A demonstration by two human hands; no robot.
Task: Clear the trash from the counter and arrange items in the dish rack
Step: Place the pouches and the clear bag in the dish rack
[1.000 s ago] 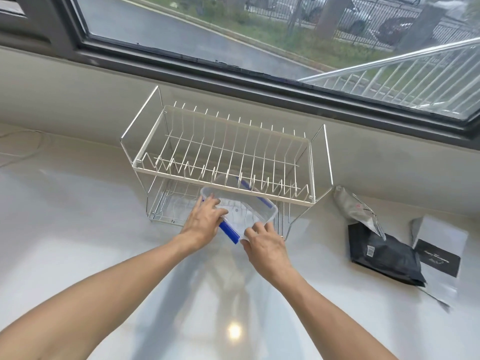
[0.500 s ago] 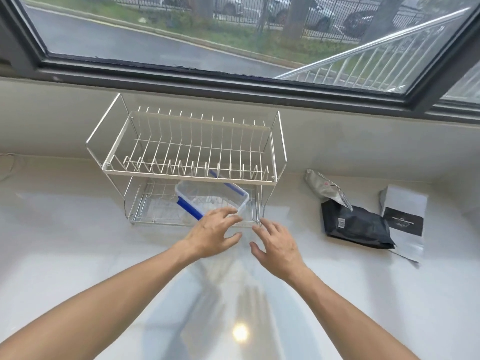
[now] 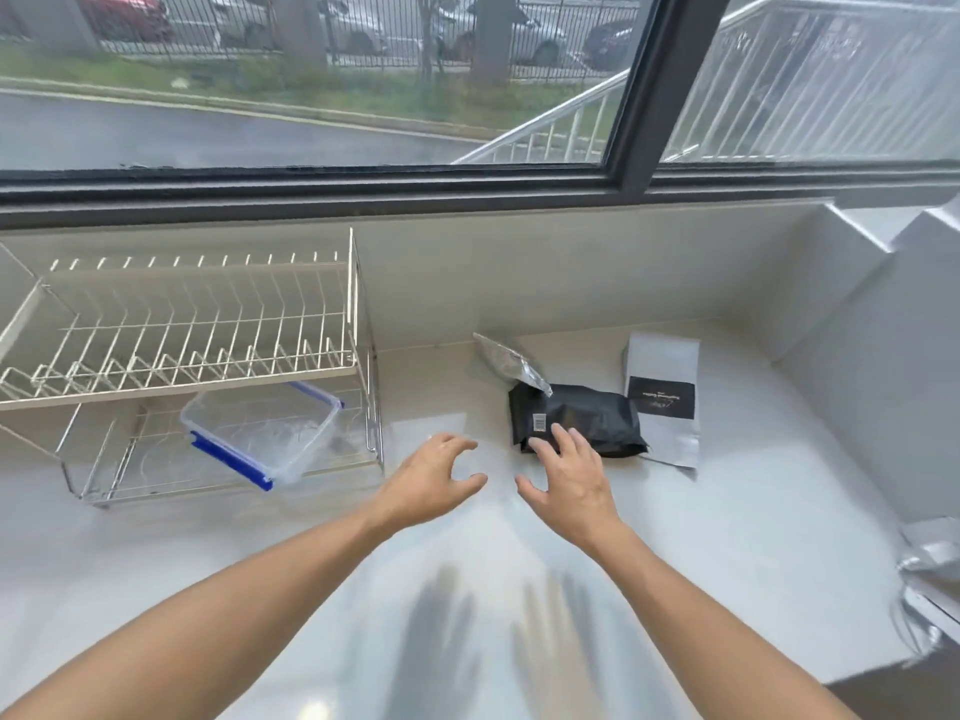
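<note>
Reaching for the black bag

Both hands are open: left hand [image 3: 434, 478], right hand [image 3: 569, 478]. The black bag [image 3: 587, 418] looks soft and light; grab its middle.

We see a rack [image 3: 197, 324] of thin metal wire, cream-coated above and bare, shiny chrome below, holding a clear, glossy plastic box [image 3: 260, 433] with blue plastic clips. The counter [image 3: 753, 511] looks smooth, white and glossy, mirroring the arms. Beside a matt black pouch [image 3: 587, 415] lie a crinkled silvery foil bag [image 3: 506, 363] and a matt white pouch [image 3: 665, 387].
</note>
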